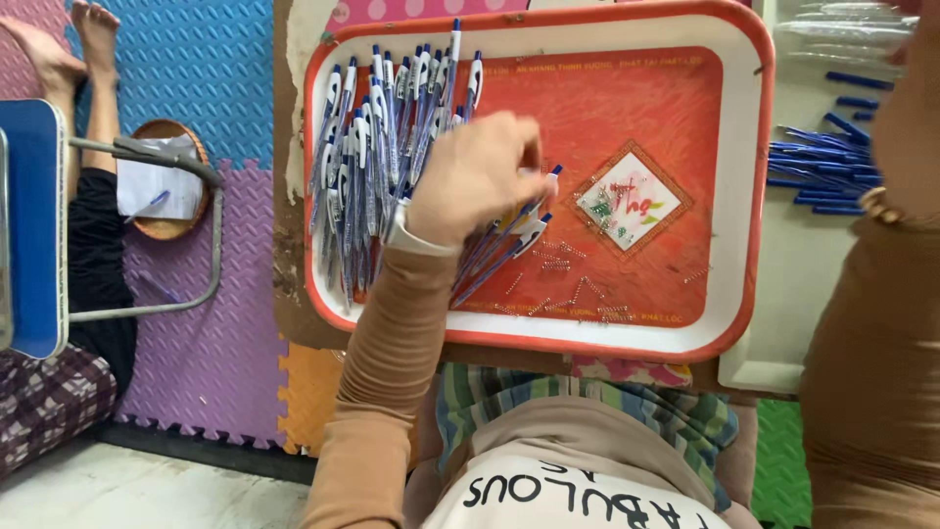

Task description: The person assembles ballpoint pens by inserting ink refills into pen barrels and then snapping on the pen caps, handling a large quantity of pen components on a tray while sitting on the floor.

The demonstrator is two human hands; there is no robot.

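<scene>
**Pens gathered on the red tray**

The left hand [477, 176] is curled loosely over a few blue-and-white pens [509, 240] near the middle of the red tray [744, 196], fingers bent down onto them; whether it has pinched one or only touches them I cannot tell. To its left lies the main heap of pens [377, 147], touching the wrist side of the hand. Small metal springs [578, 294] are scattered on the tray just below and right of the hand. It looks like a sorting or assembly step (my reading); the next move would need a clean pinch on a single pen. The right hand is out of view, only its sleeve [867, 372] showing at the right, near loose blue barrels [818, 162] on the worktop.
</scene>
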